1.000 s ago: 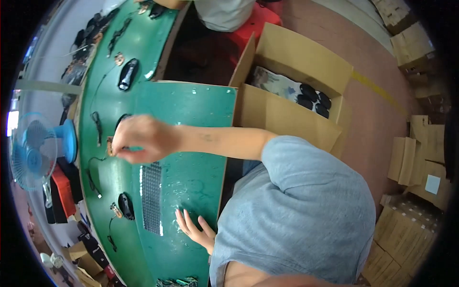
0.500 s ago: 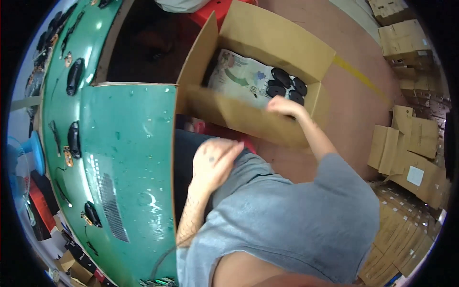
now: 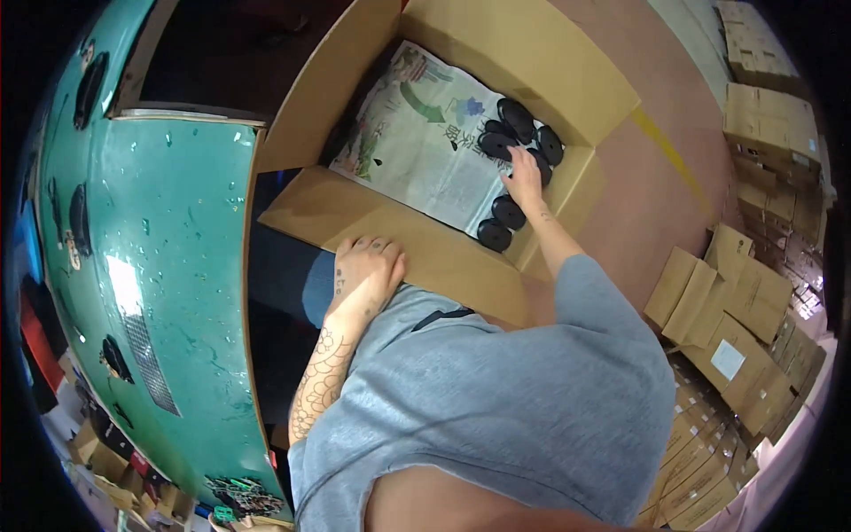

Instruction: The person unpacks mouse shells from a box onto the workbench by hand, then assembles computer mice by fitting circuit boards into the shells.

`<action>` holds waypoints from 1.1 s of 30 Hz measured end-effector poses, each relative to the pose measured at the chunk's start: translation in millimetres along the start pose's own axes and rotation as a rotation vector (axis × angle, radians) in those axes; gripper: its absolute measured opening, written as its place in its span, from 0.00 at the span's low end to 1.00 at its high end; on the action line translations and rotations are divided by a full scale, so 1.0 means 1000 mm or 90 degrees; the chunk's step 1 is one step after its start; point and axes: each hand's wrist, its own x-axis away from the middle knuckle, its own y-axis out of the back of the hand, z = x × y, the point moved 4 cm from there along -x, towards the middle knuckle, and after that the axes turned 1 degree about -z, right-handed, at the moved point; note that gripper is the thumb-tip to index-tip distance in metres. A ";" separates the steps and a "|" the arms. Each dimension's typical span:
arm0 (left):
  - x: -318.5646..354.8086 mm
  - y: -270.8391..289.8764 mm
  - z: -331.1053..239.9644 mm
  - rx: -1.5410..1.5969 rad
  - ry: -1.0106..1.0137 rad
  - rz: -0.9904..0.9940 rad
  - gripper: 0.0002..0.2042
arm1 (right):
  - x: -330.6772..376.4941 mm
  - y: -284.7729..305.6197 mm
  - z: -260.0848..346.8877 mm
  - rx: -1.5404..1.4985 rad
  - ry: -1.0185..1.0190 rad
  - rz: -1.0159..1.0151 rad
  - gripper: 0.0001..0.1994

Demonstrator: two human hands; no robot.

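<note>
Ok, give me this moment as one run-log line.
left grip: at near flap | right grip: among black oval pieces, hold unclear | cardboard box: open | printed sheet: inside box

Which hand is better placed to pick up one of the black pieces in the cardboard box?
Probably the right hand: it reaches inside the cardboard box, right by the black pieces. The left hand is at the near flap, outside the box and farther from them.
</note>
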 end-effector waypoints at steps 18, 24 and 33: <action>0.006 -0.012 0.007 0.046 -0.006 -0.076 0.08 | -0.044 -0.056 0.024 -0.027 -0.117 0.083 0.39; 0.005 -0.014 0.008 0.059 -0.015 -0.086 0.07 | -0.041 -0.053 0.013 -0.009 -0.032 -0.090 0.39; 0.004 -0.016 0.010 0.081 -0.004 -0.084 0.07 | -0.052 -0.053 0.010 -0.061 -0.248 0.122 0.41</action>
